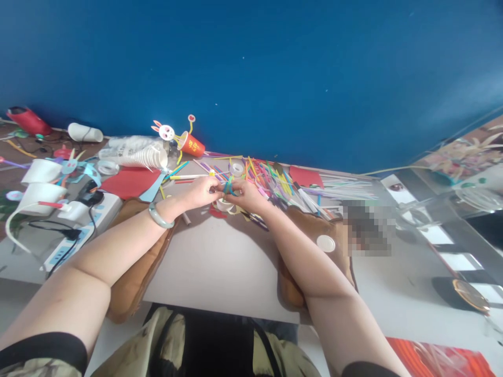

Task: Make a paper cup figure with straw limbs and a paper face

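Near the middle of the table my left hand (205, 191) and my right hand (247, 195) meet, fingers pinched together. Between their fingertips is a small blue-green strip (228, 184), bent into a loop; both hands seem to hold it. Just below the fingers a small white round piece (225, 204) shows in part. Behind the hands lies a roll of clear tape (236, 168). Many coloured straws and sticks (271, 175) are spread behind and to the right of my right hand.
Brown cushions (135, 262) lie under both forearms. At left are a power strip (84, 230), white cups (41, 196) and red paper (129, 181). A red cup with a rabbit face (192, 144) stands by the blue wall. A white disc (326, 243) rests on the right cushion.
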